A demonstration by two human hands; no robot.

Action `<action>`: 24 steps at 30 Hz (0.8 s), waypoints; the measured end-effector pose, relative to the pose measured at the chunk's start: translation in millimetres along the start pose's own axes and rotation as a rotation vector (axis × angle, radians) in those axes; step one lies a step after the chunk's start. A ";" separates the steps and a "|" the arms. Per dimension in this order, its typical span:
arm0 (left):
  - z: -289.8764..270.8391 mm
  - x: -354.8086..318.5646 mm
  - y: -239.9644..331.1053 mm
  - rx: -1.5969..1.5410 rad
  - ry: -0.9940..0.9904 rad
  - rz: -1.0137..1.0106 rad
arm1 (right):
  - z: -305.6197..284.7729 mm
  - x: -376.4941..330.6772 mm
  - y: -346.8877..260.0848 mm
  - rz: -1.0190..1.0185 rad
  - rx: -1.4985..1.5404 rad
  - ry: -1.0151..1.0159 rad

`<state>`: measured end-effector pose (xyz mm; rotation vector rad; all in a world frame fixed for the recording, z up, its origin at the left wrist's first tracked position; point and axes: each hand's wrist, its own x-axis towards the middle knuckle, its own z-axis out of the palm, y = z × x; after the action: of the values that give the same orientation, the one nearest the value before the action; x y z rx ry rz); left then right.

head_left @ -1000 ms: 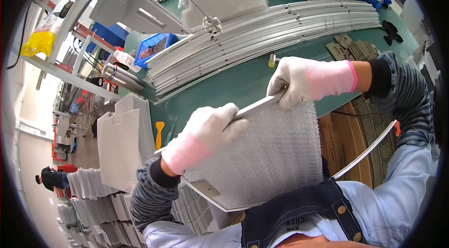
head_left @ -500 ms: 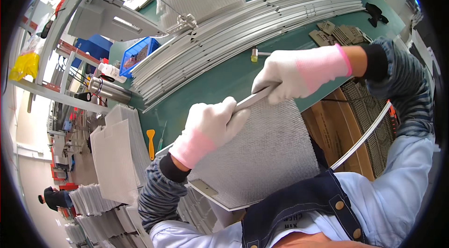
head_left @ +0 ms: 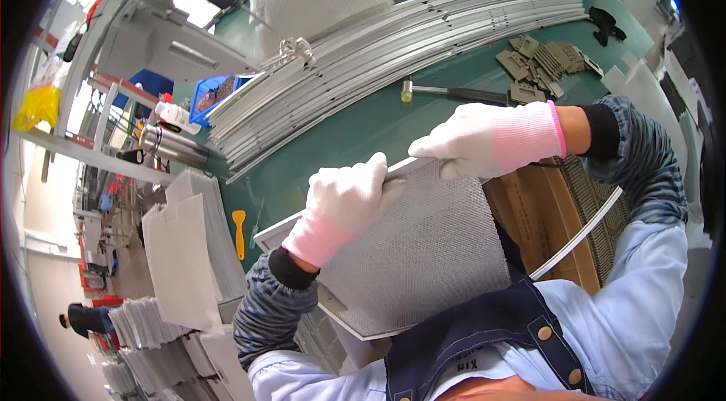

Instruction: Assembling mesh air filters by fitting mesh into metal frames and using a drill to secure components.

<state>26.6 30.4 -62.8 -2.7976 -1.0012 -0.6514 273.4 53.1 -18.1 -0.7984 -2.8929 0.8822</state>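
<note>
Presently your left hand (head_left: 344, 200) and right hand (head_left: 484, 140), both gloved, have fingers closed on the top edge of the mesh filter panel (head_left: 420, 250), tilted against the green table (head_left: 355, 136) edge.

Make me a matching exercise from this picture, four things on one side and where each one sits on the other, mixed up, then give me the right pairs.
Things
1. mesh panel
2. hammer
3. orange scraper
4. steel flask

Places
A. on the green table, beyond the right hand
B. on the rack at the left, beside the blue bin
C. held along its top edge by the left hand and the right hand
D. at the table's near left edge, next to the stacked white sheets

Pairs: 1-C, 2-A, 3-D, 4-B
</note>
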 end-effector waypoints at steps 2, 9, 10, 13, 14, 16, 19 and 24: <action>0.6 -0.9 -2.3 -0.103 -0.034 0.011 | -2.2 1.8 2.3 0.023 0.090 0.001; 47.5 -94.3 -45.7 -0.142 0.063 -0.372 | 74.0 15.3 82.3 0.194 0.220 0.156; 43.8 -114.1 -40.4 -0.069 0.077 -0.421 | 77.7 12.9 89.3 0.222 0.232 0.150; 20.7 -164.6 -22.4 -0.089 0.181 -0.686 | 68.0 10.4 116.1 0.359 0.301 0.041; 10.6 -178.0 -8.9 -0.119 0.151 -0.671 | 68.0 6.7 130.4 0.371 0.368 0.059; -1.6 -207.6 32.9 -0.078 -0.074 -0.533 | 76.9 7.2 147.7 0.334 0.451 0.086; 45.1 -212.2 114.0 -0.105 -0.266 -0.410 | 98.5 6.1 172.0 0.252 0.501 0.153; 65.8 -145.5 120.3 0.157 0.020 -0.114 | 69.8 32.2 174.6 0.281 0.524 0.395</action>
<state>24.7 -132.8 -178.3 -2.6097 -1.1618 -0.5835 316.2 156.3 -172.6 -1.1640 -2.1050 1.2581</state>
